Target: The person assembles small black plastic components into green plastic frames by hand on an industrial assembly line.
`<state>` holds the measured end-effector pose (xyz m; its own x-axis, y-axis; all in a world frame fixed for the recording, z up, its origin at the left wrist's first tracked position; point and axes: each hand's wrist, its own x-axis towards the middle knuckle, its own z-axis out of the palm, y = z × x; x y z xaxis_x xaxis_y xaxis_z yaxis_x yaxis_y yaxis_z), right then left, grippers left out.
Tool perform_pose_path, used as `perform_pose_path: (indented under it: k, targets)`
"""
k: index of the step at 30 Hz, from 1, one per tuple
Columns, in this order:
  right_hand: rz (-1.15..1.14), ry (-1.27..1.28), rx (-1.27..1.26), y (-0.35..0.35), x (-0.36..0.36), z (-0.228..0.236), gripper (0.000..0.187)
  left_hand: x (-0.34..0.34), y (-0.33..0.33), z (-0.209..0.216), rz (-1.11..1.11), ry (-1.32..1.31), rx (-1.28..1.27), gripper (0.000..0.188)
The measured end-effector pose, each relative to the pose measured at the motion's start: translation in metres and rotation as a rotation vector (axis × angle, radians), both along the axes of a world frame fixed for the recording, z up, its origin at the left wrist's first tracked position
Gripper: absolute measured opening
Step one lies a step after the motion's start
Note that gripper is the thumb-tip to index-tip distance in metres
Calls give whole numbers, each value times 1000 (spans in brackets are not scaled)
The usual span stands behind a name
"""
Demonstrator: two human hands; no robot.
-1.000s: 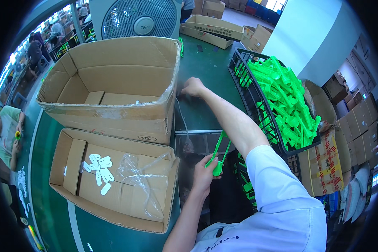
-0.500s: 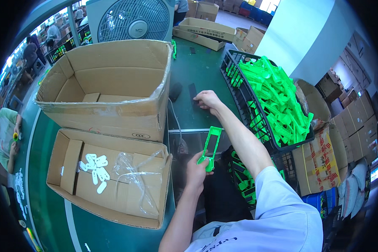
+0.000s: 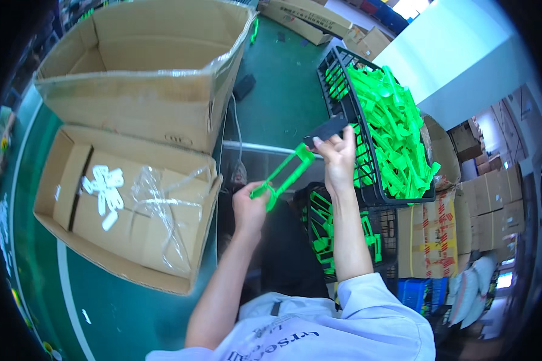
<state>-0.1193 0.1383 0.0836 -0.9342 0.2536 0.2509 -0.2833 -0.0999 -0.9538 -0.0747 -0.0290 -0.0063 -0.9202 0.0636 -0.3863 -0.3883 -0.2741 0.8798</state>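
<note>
My left hand point(image 3: 249, 207) is closed round the lower end of a bright green plastic frame point(image 3: 305, 154), long and open in its middle. The frame slants up to the right, toward my other hand. Between the fingers and thumb of my right hand point(image 3: 338, 157) is a flat black rectangular plate point(image 3: 326, 130). The plate lies close to the frame's upper end; whether they touch I cannot tell. Right beside that hand stands a black plastic crate point(image 3: 365, 157) heaped with green plastic pieces point(image 3: 391, 126).
A lower crate of green frames point(image 3: 323, 231) sits by my right forearm. To the left, a shallow cardboard box point(image 3: 126, 274) holds white oval pieces point(image 3: 106, 188) and clear film point(image 3: 162, 207); behind it stands a larger carton point(image 3: 126, 108). A black block point(image 3: 244, 86) with a cable lies on the green table.
My right hand has lifted the black plate off the table and brought it back toward me, near the green frame. The frame now tilts further right. The whole view has shifted.
</note>
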Motion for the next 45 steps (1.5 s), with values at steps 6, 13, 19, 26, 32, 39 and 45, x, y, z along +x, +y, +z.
perform_pose_path:
  k: [6, 13, 19, 26, 32, 39, 45]
  targets:
    - [-161, -64, 20, -7, 41, -21, 14, 1, -4, 7, 2, -41, 120, 19]
    - [-182, -37, 1, -52, 56, -36, 30, 4, -6, 17, -34, 21, 274, 22]
    - [-284, 63, 181, -49, 59, -56, 43, 2, -6, 12, -40, 26, 276, 23]
    - [-505, 406, 803, -46, 66, -52, 23, 5, -7, 14, -105, 30, 299, 24]
    - [-569, 195, 717, -48, 63, -55, 24, 5, -8, 6, -94, 48, 334, 22]
    - [-460, -64, 349, -36, 56, -77, 21, 6, -8, -1, -127, 104, 335, 8]
    - [-346, -81, 655, -8, 71, -50, 21, 3, -8, 4, -92, 89, 211, 6]
